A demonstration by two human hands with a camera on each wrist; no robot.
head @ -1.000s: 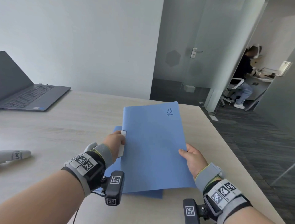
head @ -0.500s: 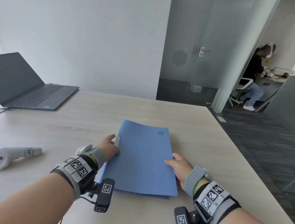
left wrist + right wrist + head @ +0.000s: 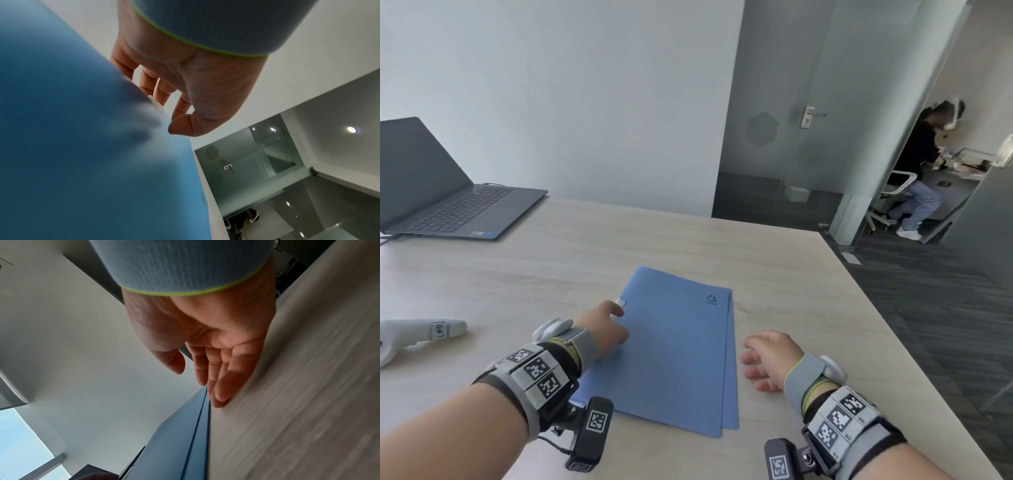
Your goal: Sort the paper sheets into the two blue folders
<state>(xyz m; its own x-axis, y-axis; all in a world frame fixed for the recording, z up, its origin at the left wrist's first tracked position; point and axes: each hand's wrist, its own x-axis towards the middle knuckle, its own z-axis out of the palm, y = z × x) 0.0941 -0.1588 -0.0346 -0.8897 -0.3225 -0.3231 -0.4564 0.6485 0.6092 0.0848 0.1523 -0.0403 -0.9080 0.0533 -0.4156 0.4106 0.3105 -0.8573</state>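
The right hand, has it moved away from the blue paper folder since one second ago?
Yes. The right hand let go of the blue paper folder and now rests right of it on the wooden table.

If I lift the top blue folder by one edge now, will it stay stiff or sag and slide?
The top blue folder looks like thin card, so it would probably sag. It lies flat on the lower folder, smooth on smooth, so a push likely slides it. A white tab pokes out by the left hand; loose sheets may slip out if tilted.
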